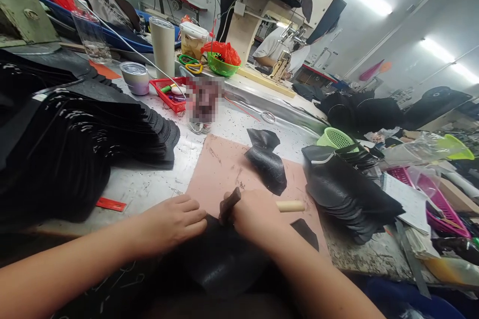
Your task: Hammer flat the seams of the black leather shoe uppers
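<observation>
My right hand (256, 212) is closed round a hammer; its dark brown head (229, 205) sticks out on the thumb side, and its pale wooden handle (292, 206) shows on the other. Below it, a black leather piece (220, 259) hangs over the near edge of the table. My left hand (172, 224) has its fingers together at that piece's upper left edge, gripping it; the thumb is mostly hidden. Under the work lies a pinkish board (220, 159). Another black leather piece (267, 164) rests on the board, and a smaller one (306, 233) sits right of the hammer.
Large stacks of black pieces (123, 134) fill the left; another stack (344, 189) lies right. Behind stand a tumbler (162, 47), a cup (135, 79), a red basket (174, 103) and a green bowl (223, 66). A person (271, 45) sits beyond a sewing machine (241, 25).
</observation>
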Demonstrator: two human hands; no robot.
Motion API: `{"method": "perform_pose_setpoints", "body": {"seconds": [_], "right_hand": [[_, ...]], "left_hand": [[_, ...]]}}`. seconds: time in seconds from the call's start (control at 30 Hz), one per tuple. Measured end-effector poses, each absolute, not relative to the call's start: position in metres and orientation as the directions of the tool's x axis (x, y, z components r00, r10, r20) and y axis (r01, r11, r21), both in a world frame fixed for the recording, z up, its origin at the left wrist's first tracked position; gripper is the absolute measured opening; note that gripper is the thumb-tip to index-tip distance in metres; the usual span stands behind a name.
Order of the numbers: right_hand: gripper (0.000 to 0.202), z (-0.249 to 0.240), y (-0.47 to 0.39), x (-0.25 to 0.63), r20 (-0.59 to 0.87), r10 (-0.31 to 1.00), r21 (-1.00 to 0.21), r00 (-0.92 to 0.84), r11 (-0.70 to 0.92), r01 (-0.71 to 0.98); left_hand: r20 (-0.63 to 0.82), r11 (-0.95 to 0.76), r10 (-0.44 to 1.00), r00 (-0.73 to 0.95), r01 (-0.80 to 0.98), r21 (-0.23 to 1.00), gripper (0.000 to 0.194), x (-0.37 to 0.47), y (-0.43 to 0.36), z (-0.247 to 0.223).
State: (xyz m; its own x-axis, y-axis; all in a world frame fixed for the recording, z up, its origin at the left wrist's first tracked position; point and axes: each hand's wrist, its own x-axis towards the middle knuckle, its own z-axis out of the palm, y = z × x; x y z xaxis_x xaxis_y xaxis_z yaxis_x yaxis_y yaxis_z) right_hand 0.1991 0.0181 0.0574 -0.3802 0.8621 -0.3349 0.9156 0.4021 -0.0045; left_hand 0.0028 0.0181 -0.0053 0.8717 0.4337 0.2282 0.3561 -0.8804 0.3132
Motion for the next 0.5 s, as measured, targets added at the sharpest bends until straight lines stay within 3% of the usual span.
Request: {"method": "perform_pose_setpoints", "body": {"seconds": [0.13,0.23,0.3,0.4,0.5], "right_hand": [[0.019,0.058,0.023,0.195,-0.267,0.890,-0.033,-0.370,0.376,0.926],[0.015,0.058,0.027,0.192,-0.352,0.848,-0.004,-0.397,0.423,0.906],[0.016,0.059,0.029,0.190,-0.335,0.853,0.019,-0.401,0.432,0.902],[0.021,0.062,0.029,0.187,-0.292,0.859,-0.027,-0.420,0.432,0.902],[0.017,0.064,0.029,0.184,-0.339,0.819,-0.050,-0.464,0.477,0.878]], "left_hand": [[0.263,-0.871,0.474,0.840,0.403,0.281,0.024,0.000,0.011,-0.010],[0.289,-0.878,0.474,0.832,0.423,0.223,0.024,0.001,0.006,-0.012],[0.296,-0.885,0.466,0.834,0.437,0.162,0.025,0.001,0.003,-0.012],[0.301,-0.879,0.473,0.828,0.465,0.103,0.028,0.003,-0.003,-0.011],[0.317,-0.851,0.519,0.794,0.512,0.112,0.029,0.007,-0.009,-0.013]]}}
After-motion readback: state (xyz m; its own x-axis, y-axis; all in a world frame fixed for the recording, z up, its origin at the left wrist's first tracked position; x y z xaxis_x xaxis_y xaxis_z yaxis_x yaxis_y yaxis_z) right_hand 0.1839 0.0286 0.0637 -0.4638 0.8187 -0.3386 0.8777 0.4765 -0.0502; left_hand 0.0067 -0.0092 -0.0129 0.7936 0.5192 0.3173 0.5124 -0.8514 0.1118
